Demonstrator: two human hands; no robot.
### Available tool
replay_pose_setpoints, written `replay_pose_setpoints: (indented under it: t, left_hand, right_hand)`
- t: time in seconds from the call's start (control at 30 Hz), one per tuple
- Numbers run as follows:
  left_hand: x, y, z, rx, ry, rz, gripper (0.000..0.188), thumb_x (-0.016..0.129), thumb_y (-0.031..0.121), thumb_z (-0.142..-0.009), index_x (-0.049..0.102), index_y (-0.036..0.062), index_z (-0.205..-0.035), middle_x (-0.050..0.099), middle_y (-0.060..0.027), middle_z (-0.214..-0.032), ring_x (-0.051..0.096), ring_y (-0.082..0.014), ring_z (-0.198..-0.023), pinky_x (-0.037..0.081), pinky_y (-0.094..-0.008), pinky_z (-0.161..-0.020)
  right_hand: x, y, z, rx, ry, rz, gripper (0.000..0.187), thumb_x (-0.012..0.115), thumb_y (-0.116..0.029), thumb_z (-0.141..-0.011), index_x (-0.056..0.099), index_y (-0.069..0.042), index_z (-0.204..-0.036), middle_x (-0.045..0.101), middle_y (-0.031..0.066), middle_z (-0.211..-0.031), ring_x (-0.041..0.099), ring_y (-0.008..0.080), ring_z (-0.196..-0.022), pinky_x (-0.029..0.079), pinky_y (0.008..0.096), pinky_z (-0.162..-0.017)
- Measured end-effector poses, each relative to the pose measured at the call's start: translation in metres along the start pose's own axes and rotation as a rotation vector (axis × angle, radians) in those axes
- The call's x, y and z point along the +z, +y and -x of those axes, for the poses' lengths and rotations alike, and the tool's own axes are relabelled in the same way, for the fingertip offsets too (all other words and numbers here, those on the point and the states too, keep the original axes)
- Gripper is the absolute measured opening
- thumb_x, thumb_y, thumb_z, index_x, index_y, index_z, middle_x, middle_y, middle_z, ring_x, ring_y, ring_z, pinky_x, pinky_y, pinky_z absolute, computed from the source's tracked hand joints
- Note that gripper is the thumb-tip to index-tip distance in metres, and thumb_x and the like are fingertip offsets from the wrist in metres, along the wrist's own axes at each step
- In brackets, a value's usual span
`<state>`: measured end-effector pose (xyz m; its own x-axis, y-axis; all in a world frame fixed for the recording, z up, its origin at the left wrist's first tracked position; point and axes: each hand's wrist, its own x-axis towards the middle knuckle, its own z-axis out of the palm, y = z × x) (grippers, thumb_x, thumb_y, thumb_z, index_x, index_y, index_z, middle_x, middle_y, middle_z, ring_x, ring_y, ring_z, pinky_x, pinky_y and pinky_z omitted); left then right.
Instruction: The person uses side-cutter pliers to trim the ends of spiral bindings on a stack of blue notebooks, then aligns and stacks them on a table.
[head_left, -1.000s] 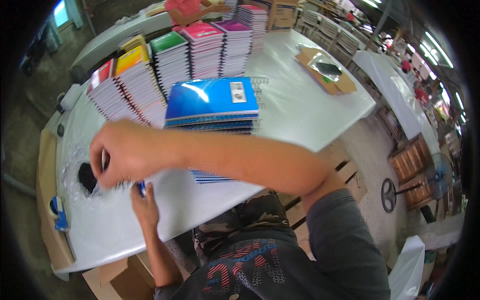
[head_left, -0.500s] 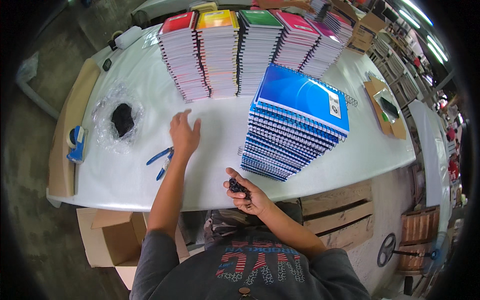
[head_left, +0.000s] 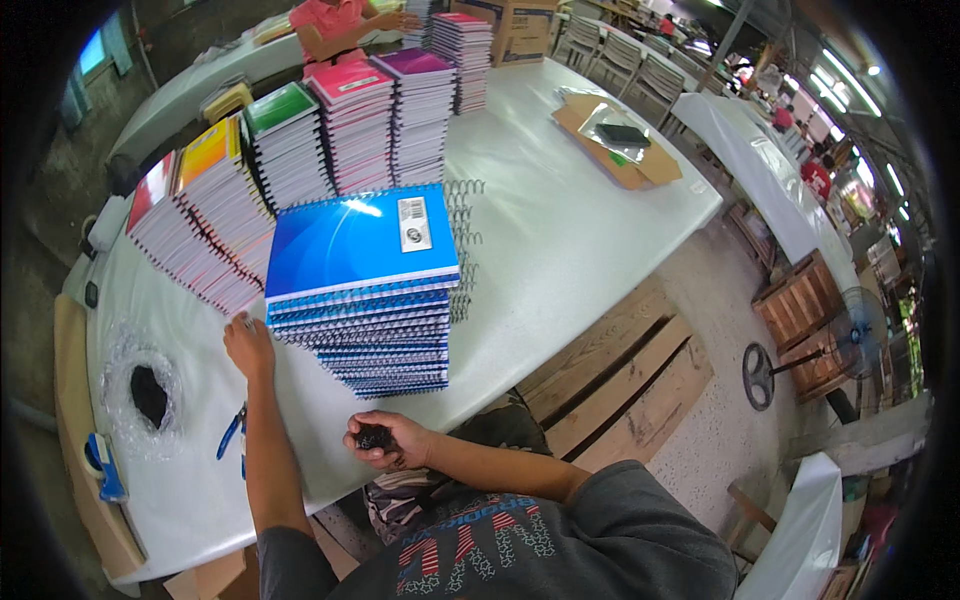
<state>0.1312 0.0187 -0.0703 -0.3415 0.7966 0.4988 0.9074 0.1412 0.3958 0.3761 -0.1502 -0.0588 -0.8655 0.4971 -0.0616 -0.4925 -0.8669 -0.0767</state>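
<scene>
My left hand (head_left: 250, 348) is low over the white table beside the foot of the yellow notebook stack (head_left: 225, 195). Its fingers are drawn together at the tips, and whatever they pinch is too small to make out. In my right hand (head_left: 398, 442), at the table's near edge, the fingers curl around a black tangled clump (head_left: 374, 437). Ahead of both hands rises a tall stack of blue spiral notebooks (head_left: 360, 240), with loose wire coils (head_left: 465, 240) sticking out along its right side. Blue-handled pliers (head_left: 232, 436) lie beside my left forearm, partly covered by it.
Red (head_left: 152, 195), green (head_left: 280, 108), pink (head_left: 348, 82) and purple (head_left: 415, 64) notebook stacks stand behind. At left are a clear plastic wrap roll (head_left: 120, 400) and a blue tape dispenser (head_left: 106, 470). Cardboard with a bagged dark item (head_left: 622, 135) lies far right. Another person (head_left: 335, 30) is beyond.
The view has swung right. My left hand has drawn its spread fingers together and come close to the foot of the stacks. My right hand keeps hold of the black clump.
</scene>
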Motion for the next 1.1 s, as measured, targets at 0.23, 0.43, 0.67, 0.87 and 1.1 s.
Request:
replay_pose_setpoints:
  t: [0.23,0.43,0.67,0.87,1.1]
  left_hand:
    - [-0.078,0.057,0.126,0.303,-0.247,0.139,0.012,0.059,0.012,-0.082,0.055,0.002,-0.087,0.056,-0.0149,-0.081,0.053,-0.0316,-0.077,0.04,-0.0424,-0.069]
    - [-0.142,0.061,0.192,-1.017,-0.468,1.854,0.025,0.037,0.021,-0.096,0.053,0.0032,-0.09,0.058,-0.0074,-0.087,0.055,-0.0199,-0.085,0.043,-0.0376,-0.077]
    - [-0.143,0.093,0.195,-1.024,-0.411,2.418,0.061,0.032,0.053,-0.091,0.048,0.0004,-0.118,0.053,-0.0113,-0.113,0.051,-0.0231,-0.105,0.041,-0.0339,-0.094]
    - [-0.145,0.077,0.198,-1.367,-0.349,2.312,0.031,0.036,0.028,-0.095,0.052,0.0031,-0.104,0.057,-0.0121,-0.103,0.056,-0.0237,-0.095,0.047,-0.0373,-0.087]
    - [-0.194,-0.041,0.047,-1.03,0.494,2.42,0.038,0.041,0.031,-0.095,0.046,-0.0047,-0.105,0.048,-0.023,-0.103,0.05,-0.0377,-0.097,0.048,-0.0519,-0.087]
  right_hand:
    - [0.005,-0.001,0.003,-0.086,0.068,0.043,0.022,0.052,-0.031,-0.09,0.052,-0.01,-0.085,0.054,0.0037,-0.074,0.044,0.0104,-0.048,0.027,0.0198,-0.034]
    - [0.054,0.026,-0.022,-0.415,0.205,0.517,0.02,0.058,-0.025,-0.088,0.053,-0.006,-0.082,0.054,0.0042,-0.072,0.047,0.0093,-0.055,0.032,0.0202,-0.043]
    - [0.055,0.044,-0.033,-0.945,0.069,1.422,0.01,0.067,-0.01,-0.077,0.061,-0.003,-0.081,0.06,0.0108,-0.082,0.057,0.0241,-0.087,0.044,0.0331,-0.077]
    - [0.078,0.031,-0.033,-0.979,0.107,2.04,0.029,0.054,-0.032,-0.085,0.063,-0.006,-0.093,0.063,0.0121,-0.1,0.047,0.0292,-0.11,0.03,0.0433,-0.096]
    - [0.187,0.022,-0.006,-0.975,-0.465,1.581,0.047,0.041,-0.041,-0.089,0.061,-0.001,-0.101,0.062,0.0168,-0.104,0.05,0.0351,-0.106,0.035,0.0447,-0.094]
